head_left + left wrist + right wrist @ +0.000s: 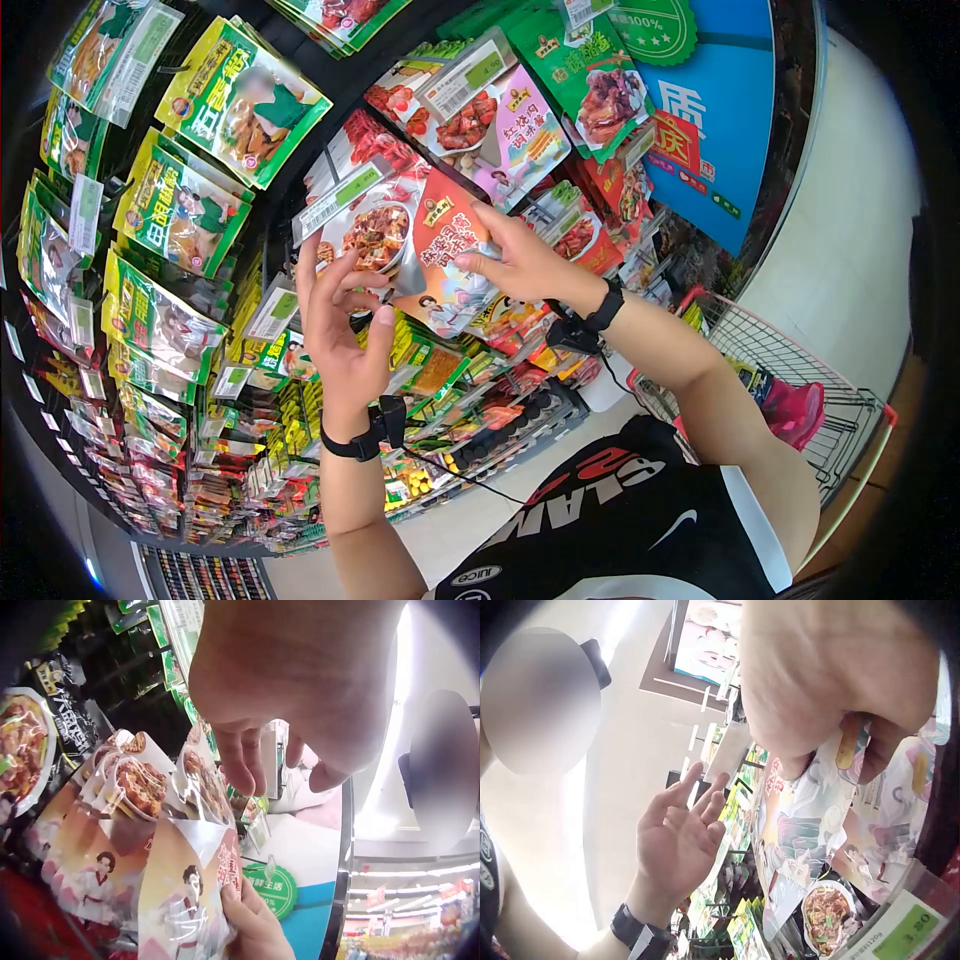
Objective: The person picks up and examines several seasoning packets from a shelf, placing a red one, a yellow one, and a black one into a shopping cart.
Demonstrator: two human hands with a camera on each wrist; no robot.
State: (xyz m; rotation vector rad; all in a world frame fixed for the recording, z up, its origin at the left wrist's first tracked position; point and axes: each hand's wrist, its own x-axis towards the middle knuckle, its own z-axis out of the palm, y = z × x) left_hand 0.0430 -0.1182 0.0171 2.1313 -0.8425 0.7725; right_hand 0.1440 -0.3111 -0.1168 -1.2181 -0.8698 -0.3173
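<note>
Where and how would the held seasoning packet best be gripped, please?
Probably by its right edge, from the right, thumb on the printed face, as the right hand does: the packet looks flat there, while the price tag overlaps its upper left.

A grey wire shopping cart (848, 428) holds a shiny bright pink thing (797, 412). Flat yellow-and-green plastic packets (225, 90) hang in rows. A round green badge (655, 28) is next to a big flat blue sign (735, 125).
</note>
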